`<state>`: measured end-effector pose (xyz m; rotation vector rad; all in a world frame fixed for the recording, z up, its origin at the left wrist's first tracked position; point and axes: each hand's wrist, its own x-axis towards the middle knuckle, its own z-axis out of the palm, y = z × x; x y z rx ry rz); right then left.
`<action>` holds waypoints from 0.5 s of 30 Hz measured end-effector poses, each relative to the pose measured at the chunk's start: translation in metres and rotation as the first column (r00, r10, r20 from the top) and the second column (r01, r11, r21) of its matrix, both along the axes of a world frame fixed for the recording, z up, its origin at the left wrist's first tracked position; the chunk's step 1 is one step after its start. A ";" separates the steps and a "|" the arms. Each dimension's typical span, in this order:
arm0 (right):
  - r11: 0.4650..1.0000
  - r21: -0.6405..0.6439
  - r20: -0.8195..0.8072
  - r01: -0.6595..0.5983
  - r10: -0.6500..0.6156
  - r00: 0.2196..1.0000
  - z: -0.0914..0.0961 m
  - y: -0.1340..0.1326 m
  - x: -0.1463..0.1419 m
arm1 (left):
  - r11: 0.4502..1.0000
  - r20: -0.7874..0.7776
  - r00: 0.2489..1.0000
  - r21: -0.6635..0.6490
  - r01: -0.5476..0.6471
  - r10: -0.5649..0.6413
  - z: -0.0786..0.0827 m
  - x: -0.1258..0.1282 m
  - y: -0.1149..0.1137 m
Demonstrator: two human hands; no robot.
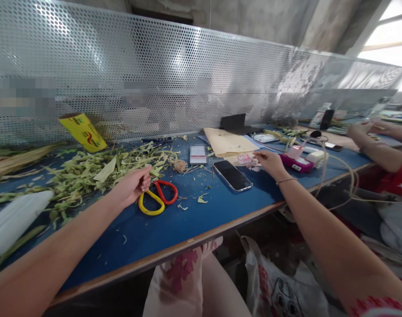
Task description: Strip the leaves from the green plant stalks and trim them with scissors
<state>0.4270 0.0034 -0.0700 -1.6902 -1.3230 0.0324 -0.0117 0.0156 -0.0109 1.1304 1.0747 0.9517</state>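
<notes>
My left hand (133, 185) rests on the blue table (201, 220) with its fingers curled loosely, right beside the scissors (157, 198) with one red and one yellow handle loop. Nothing shows inside its fingers. My right hand (269, 160) reaches out to the right of a black phone (232, 175), with fingertips pinched near a small pink item (244, 158) lying on a brown envelope (229, 143). What the fingertips hold, if anything, is too small to make out.
Green leaf strips (88, 169) are heaped at the left, by a yellow packet (83, 131) and a white bag (14, 220). A perforated metal screen (187, 79) backs the table. Another person's arms (376, 141) work at the right, near a pink box (298, 160).
</notes>
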 end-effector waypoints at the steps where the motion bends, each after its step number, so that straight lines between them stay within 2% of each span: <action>1: 0.999 0.046 0.048 0.020 -0.022 0.999 -0.001 0.002 0.000 | 1.000 -0.002 1.000 -0.001 0.001 -0.001 0.000 0.000 0.000; 4: 0.992 0.111 0.094 -0.058 0.048 0.994 -0.002 0.007 -0.003 | 1.000 -0.002 1.000 -0.004 0.001 -0.001 0.000 0.000 -0.001; 7: 0.987 -0.011 0.043 -0.161 0.161 0.986 -0.002 0.010 -0.007 | 1.000 0.011 1.000 0.001 0.001 -0.001 0.000 0.000 -0.001; 10: 0.982 -0.093 0.014 -0.163 0.165 0.986 -0.002 0.010 -0.007 | 1.000 0.017 1.000 0.005 0.003 -0.003 -0.001 0.000 0.000; 15: 0.976 -0.151 0.096 -0.157 0.173 0.980 -0.003 0.010 -0.001 | 1.000 0.013 1.000 0.014 0.008 -0.008 -0.001 0.000 0.000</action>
